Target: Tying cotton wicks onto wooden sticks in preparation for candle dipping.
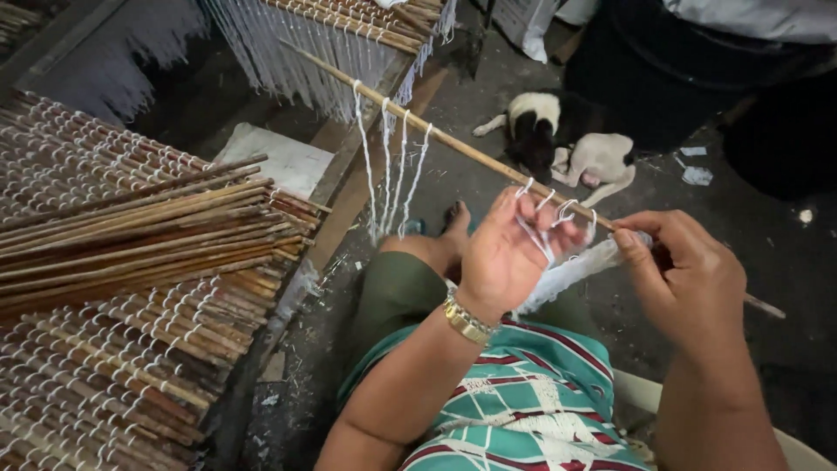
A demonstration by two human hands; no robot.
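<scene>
Head view looked down on a seated person's two bare hands working white string onto a thin wooden stick (453, 141). That stick ran diagonally from the upper middle of the frame down to the right edge, passing behind both hands.

1. Left hand (506, 253): positioned at centre frame, palm toward the camera, fingers curled. White string loops (545, 205) were wound around its fingertips and over the stick. The hand was closed on these loops. A gold-coloured wristwatch (466, 321) sat on its wrist.
2. Right hand (689, 275): positioned at right of centre, fingers folded, thumb and forefinger pinched shut on a bundle of white string (575, 269) that led toward the left hand.
3. Hanging strands (388, 170): four white lengths were already tied on the stick, up-left of the left hand, and dangled toward the person's knee.

Surroundings:
- Stacked sticks (139, 235), bare and brown, lay in the left half of the frame on top of mats of sticks bound with white string (78, 384).
- A further mat with white fringe (296, 52) hung at the upper middle.
- A black-and-white dog (567, 144) lay on the floor beyond the stick, upper right of centre.
- Another person's dark clothing (680, 61) filled the upper right corner.
</scene>
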